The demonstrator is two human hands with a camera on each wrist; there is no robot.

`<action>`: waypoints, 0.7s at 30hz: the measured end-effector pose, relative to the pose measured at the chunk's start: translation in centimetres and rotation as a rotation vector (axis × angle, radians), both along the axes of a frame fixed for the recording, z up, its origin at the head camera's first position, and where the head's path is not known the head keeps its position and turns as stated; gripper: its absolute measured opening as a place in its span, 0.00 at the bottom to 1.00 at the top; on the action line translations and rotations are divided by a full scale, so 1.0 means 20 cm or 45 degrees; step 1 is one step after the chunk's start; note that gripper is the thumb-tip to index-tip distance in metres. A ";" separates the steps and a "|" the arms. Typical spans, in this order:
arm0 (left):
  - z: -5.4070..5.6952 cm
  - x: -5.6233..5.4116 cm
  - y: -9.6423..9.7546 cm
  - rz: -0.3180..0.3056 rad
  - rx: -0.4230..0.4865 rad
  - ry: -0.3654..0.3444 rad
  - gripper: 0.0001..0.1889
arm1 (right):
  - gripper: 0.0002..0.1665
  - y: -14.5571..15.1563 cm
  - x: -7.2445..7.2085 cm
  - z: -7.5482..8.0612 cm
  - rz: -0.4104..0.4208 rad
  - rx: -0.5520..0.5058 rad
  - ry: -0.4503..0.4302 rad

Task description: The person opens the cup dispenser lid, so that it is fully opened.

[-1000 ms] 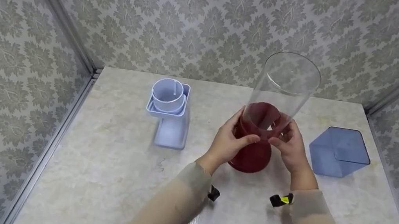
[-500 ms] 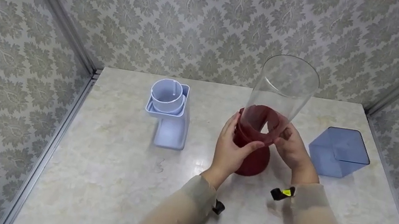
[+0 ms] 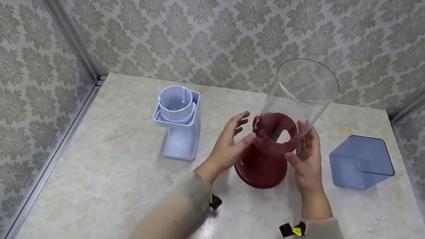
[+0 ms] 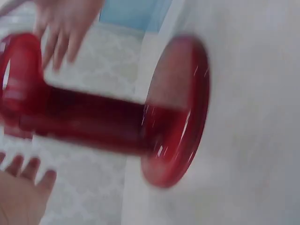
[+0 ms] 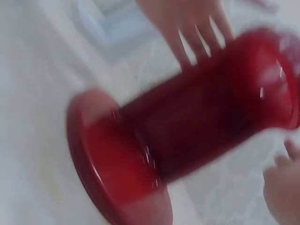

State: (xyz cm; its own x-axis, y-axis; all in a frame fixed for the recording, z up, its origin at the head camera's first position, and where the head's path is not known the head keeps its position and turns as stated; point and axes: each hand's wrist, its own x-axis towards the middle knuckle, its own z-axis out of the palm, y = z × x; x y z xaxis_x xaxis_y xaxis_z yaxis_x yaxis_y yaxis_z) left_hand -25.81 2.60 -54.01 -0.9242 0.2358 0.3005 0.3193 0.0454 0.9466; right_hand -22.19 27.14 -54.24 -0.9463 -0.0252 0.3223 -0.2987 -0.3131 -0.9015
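Note:
A glossy red stand (image 3: 260, 169) with a wide round base rests on the table; its column (image 4: 89, 119) and bulging ring-shaped top (image 5: 262, 84) show in the wrist views. Rising from the red top is a tall clear cylinder (image 3: 298, 96), open at its upper end. My left hand (image 3: 229, 147) is at the stand's left with fingers spread, its thumb right by the red top. On the other side, my right hand (image 3: 307, 161) has its fingers extended alongside the red top and the cylinder's lower end. Neither hand grips anything.
A pale blue plastic stand (image 3: 182, 142) with a round cup (image 3: 176, 103) in its square top stands to the left. To the right is a translucent blue square container (image 3: 360, 162). Patterned walls (image 3: 226, 28) border the table (image 3: 109, 188) at the back and sides.
Both hands have let go of the red stand and spread apart, the left hand moving leftward. The red stand has turned slightly, and its opening shows more. The clear cylinder stays upright in it.

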 end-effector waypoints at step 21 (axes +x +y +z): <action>0.00 -0.20 -0.01 -0.360 0.189 -0.199 0.27 | 0.60 -0.26 0.08 0.02 -0.690 0.534 0.079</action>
State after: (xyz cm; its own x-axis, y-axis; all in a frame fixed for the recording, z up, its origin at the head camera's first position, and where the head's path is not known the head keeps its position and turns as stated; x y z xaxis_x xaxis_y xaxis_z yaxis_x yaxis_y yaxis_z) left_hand -29.79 2.47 -54.03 -0.8661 0.4535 0.2106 0.1502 -0.1657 0.9747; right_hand -20.60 22.00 -53.89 -0.8409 0.3118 0.4424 -0.3694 0.2669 -0.8901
